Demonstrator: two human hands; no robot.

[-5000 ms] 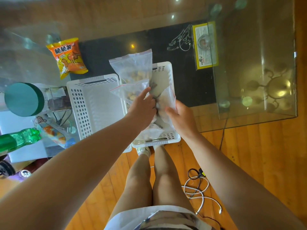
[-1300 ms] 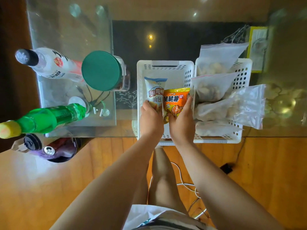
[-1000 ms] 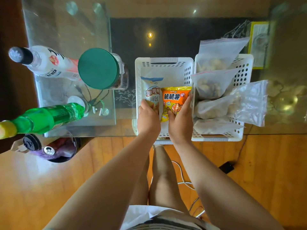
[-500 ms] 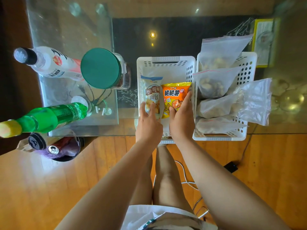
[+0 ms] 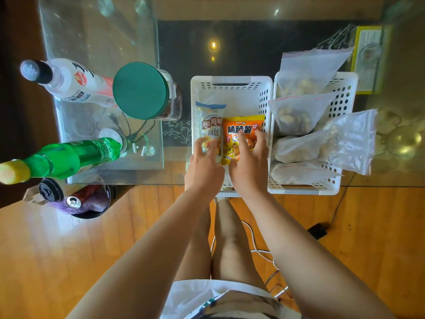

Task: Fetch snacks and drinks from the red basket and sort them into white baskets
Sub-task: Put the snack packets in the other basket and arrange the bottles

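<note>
We see the left hand (image 5: 203,168) and right hand (image 5: 249,166) with fingers spread loose, grasping nothing, over 2 snack packets. The bread packet (image 5: 210,125) and orange chip bag (image 5: 241,134) lie side by side inside the left white basket (image 5: 230,80).

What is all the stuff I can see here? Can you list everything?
baskets: 2, white, side by side on the glass table
orange packet: 1, in the left basket
bread packet: 1, white and blue, left basket, beside the orange one
clear bags: 4, see-through, in the right basket
green bottle: 1, table's left side
white bottle: 1, black cap, far left
jar: 1, green lid, left of the baskets
can: 1, silver top, under the table
left hand: open, over the bread packet
right hand: open, fingers on the orange packet
</note>
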